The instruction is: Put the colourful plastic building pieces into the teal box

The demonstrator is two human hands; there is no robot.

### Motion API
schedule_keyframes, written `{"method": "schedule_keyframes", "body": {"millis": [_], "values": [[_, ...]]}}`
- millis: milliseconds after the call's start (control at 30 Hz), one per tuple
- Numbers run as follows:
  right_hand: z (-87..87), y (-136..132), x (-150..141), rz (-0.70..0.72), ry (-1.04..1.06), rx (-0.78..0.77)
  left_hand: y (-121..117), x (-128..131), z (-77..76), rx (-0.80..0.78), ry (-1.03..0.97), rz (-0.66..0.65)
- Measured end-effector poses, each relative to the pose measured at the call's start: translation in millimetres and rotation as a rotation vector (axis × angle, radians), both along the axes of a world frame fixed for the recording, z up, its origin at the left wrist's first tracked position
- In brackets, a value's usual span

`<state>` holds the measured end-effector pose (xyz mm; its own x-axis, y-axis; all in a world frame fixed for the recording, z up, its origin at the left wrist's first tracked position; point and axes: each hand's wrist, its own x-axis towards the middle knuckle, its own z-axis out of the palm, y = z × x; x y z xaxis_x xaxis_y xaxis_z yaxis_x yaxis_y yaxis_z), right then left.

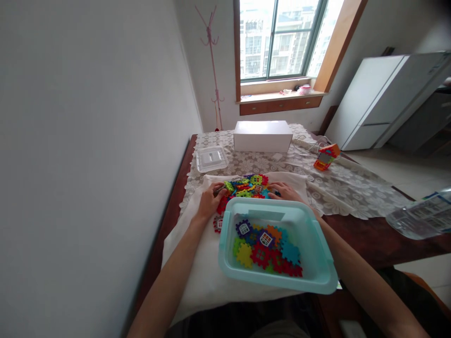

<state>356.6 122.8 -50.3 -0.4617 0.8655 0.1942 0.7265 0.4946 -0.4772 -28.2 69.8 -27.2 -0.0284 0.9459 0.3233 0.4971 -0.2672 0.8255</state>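
Just beyond the far rim of the light blue bin [319, 263], a pile of colourful plastic blocks [246, 186] lies on a white cloth [197, 277]. The left hand [210, 201] rests at the pile's left edge, fingers curled loosely against the blocks, not clenched; whether it actually grips a piece cannot be told. The right hand [286, 191] lies at the pile's right edge, fingers bent onto the blocks, its hold likewise unclear. Both forearms reach forward, one along each side of the bin. Inside the bin lie more blocks [268, 249], and one red piece [217, 224] sits just left of it. Farther beyond the bin stand a clear lid [211, 158], a white box [262, 136] and, to the right, a small block house [326, 157].
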Motion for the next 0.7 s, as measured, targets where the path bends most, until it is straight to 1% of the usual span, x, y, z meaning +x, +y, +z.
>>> {"method": "schedule_keyframes", "body": {"millis": [167,333,433,533,600,700], "values": [[-4.5,2.0,-1.6,-0.003,0.041,0.001,0.9,-3.6,-0.9,0.032,0.049,0.056],[-2.4,1.1,-4.5,0.000,0.049,-0.026,4.6,-12.7,-4.7,0.105,0.097,0.260],[-1.4,1.9,-5.9,-0.007,0.030,-0.050,5.1,-14.4,-6.9,0.126,0.100,0.266],[-0.9,4.0,-7.4,-0.010,0.015,-0.054,3.5,-11.9,-6.4,0.049,0.167,0.284],[-0.1,5.3,-8.7,-0.014,0.007,-0.053,2.9,-9.5,-2.5,0.015,0.102,0.295],[2.2,6.0,-10.8,-0.020,0.002,-0.048,2.0,-6.2,12.0,0.062,-0.154,0.335]]}}
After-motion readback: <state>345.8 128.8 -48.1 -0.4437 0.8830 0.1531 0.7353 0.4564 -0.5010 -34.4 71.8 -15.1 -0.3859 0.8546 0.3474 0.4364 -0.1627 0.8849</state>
